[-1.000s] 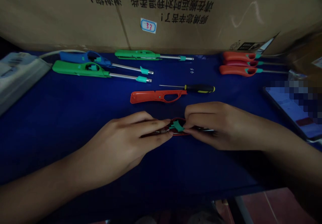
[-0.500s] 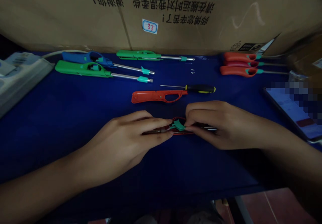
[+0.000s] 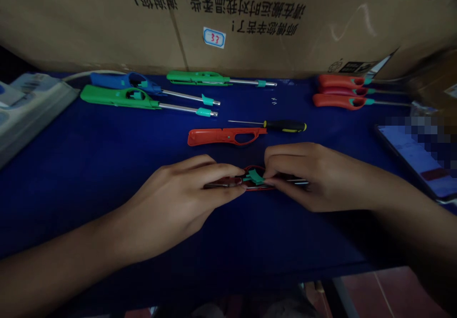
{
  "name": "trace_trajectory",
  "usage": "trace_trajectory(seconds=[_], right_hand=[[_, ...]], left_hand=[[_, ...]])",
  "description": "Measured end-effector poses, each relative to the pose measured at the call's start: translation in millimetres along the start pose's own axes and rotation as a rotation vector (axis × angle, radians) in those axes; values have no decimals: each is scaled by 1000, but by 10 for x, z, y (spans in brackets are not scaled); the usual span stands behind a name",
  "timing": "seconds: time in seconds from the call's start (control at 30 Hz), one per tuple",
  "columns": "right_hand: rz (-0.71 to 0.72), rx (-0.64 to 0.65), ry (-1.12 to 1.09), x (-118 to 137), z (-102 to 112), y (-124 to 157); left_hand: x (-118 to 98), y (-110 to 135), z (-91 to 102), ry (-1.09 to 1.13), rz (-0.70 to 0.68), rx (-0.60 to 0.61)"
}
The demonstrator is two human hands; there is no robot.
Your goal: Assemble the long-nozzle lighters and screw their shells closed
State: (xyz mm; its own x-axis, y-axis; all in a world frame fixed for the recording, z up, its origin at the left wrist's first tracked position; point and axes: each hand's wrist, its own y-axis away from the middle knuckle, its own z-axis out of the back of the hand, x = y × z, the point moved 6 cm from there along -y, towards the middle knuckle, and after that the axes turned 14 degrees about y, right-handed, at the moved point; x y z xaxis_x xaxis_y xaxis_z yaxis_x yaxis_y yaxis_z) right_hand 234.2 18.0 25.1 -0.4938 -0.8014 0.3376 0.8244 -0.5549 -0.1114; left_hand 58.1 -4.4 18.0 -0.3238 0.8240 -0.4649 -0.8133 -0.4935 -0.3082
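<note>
Both hands meet over a red lighter half-shell (image 3: 254,184) lying on the blue table cloth (image 3: 107,165). My left hand (image 3: 178,199) pinches its handle end, fingers closed around it. My right hand (image 3: 307,175) pinches the nozzle end, where a thin metal tube sticks out under the fingers. A teal trigger piece (image 3: 254,177) sits in the shell between the two sets of fingertips. Most of the shell is hidden under my hands.
Behind lie a separate red lighter shell (image 3: 224,136), a black-and-yellow screwdriver (image 3: 282,125), tiny screws (image 3: 273,101), green and blue lighters (image 3: 121,96), another green lighter (image 3: 203,77) and three red lighters (image 3: 339,92). A cardboard box (image 3: 250,23) walls the back. A tablet (image 3: 417,156) lies right.
Both hands stay pinched on the red shell; my right fingertips shifted slightly along the nozzle end. The view has drifted a little.
</note>
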Motion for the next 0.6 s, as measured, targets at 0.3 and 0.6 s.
trace_trajectory(seconds=[0.3, 0.6], right_hand=[[-18, 37, -20, -14, -49, -11], [35, -52, 16, 7, 8, -4]], left_hand=[[8, -3, -9, 6, 3, -13], [-7, 0, 8, 21, -1, -20]])
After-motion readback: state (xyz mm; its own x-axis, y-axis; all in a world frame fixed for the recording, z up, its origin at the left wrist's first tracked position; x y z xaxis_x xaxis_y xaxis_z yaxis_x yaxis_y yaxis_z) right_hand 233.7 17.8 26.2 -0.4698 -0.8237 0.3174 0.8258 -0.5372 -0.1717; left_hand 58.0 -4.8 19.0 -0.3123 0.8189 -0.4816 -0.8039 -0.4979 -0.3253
